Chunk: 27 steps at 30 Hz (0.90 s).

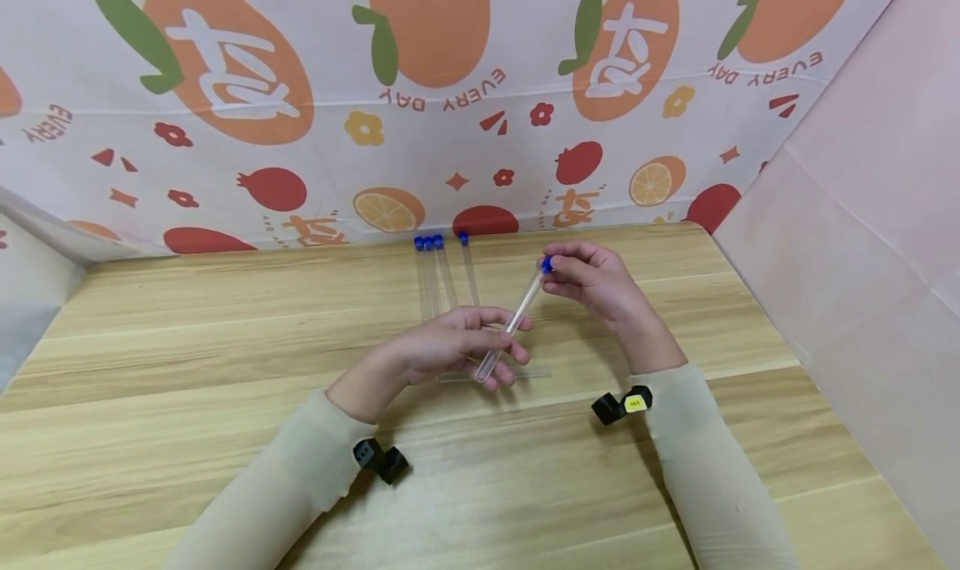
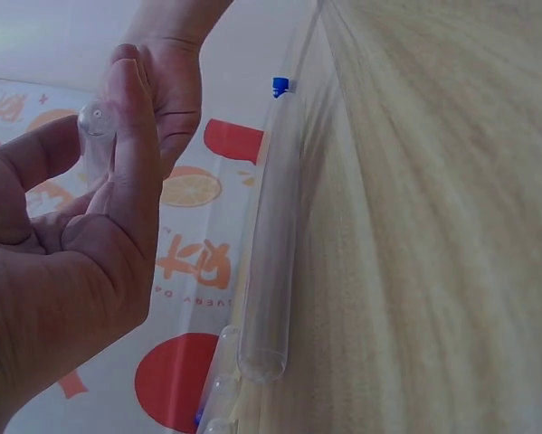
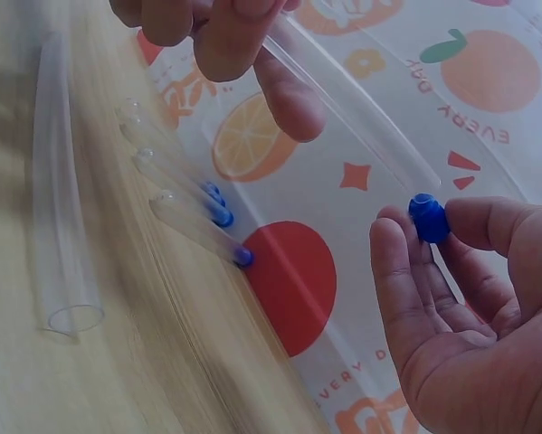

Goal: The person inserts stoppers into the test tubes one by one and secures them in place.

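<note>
My left hand (image 1: 450, 341) pinches a clear test tube (image 1: 519, 313) near its rounded lower end, thumb against fingers, with the tube slanting up to the right. At the upper end, my right hand (image 1: 603, 291) holds a blue cap (image 3: 429, 218) between thumb and fingers. The cap is right at the tube's mouth; how far it is seated I cannot tell. Beneath my left hand, another clear tube (image 2: 272, 244) lies on the table, its open mouth showing in the right wrist view. A small blue piece (image 2: 280, 87) appears by its far end in the left wrist view.
Several blue-capped tubes (image 1: 429, 274) lie at the back of the wooden table (image 1: 225, 370), caps toward the fruit-printed cloth (image 1: 322, 153). One capped tube (image 1: 469, 270) lies slightly apart on their right. A pale wall (image 1: 862, 195) borders the right side.
</note>
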Motion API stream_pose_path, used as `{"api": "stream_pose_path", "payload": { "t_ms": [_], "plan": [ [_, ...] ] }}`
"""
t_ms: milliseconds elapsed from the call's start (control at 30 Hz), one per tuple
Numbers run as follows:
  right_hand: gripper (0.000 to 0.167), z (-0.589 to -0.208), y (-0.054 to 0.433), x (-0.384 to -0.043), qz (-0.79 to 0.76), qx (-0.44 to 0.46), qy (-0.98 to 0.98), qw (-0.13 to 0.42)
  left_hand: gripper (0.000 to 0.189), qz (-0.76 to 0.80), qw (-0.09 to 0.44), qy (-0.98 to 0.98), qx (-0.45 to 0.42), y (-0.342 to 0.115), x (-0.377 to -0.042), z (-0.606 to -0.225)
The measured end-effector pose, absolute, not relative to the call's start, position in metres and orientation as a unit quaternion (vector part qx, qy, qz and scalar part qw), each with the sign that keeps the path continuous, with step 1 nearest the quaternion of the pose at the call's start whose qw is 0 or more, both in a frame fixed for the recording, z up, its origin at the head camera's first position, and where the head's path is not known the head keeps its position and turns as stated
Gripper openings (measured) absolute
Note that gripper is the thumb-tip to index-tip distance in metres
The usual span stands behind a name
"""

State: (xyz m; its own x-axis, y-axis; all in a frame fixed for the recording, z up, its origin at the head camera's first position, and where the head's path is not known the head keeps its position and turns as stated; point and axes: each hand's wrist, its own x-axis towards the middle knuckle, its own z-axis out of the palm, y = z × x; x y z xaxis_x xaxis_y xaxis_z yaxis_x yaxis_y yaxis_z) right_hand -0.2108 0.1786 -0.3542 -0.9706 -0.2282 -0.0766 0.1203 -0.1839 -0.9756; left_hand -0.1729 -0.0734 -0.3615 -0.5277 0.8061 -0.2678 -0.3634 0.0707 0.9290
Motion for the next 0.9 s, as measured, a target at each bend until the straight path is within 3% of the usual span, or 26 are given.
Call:
{"api": "stream_pose_path", "payload": {
  "t_ms": [267, 900],
  "plan": [
    [0.021, -0.3567, 0.1779, -0.2115, -0.77, -0.04, 0.627, 0.112, 0.044, 0.655, 0.45, 0.577, 0.187, -0.0723, -0.1738, -0.3632],
    [0.029, -0.3583, 0.1717, -0.2098, -0.764, -0.054, 0.632, 0.119, 0.045, 0.659, 0.438, 0.586, 0.176, -0.0736, -0.1755, -0.3665]
  ]
}}
